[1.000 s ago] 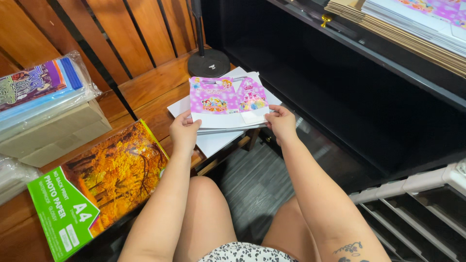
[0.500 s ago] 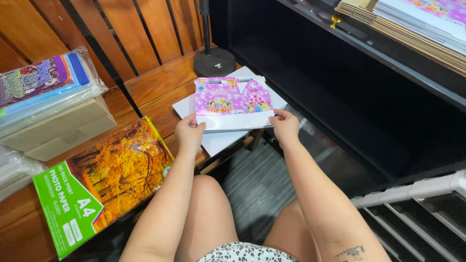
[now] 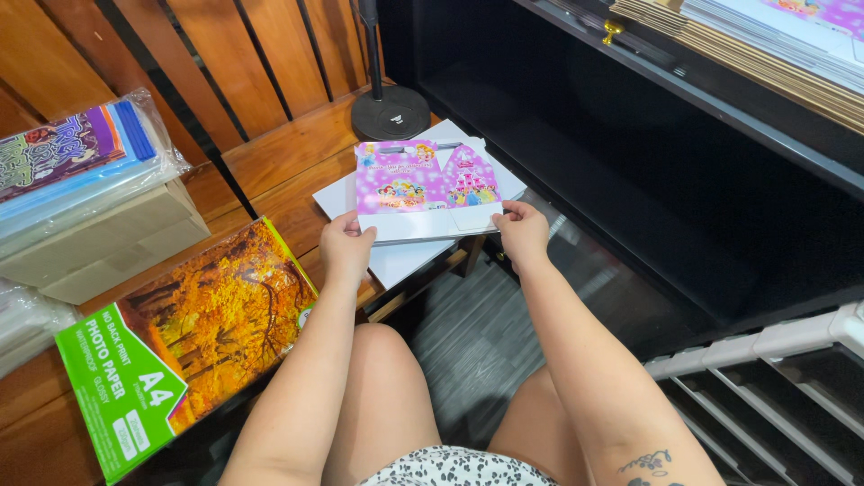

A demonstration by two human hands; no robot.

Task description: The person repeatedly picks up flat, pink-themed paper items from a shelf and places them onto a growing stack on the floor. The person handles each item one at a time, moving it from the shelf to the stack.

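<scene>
Two big things frame me: the black shelf unit [image 3: 630, 180] ahead and the wooden bench [image 3: 270, 162] on my left. On the bench lies a pack of photo paper [image 3: 189, 333]. My left hand [image 3: 346, 247] and right hand [image 3: 522, 232] each pinch an end of the pink printed card sheet [image 3: 423, 184], held over white sheets [image 3: 405, 261] at the bench's edge.

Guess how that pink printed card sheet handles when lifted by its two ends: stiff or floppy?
Probably fairly stiff: the pink printed card sheet spans flat between the left hand and right hand without visible sag. Likely light, since fingertip grips suffice. Its cut flaps and fold lines could bend or crease under pressure.
</scene>
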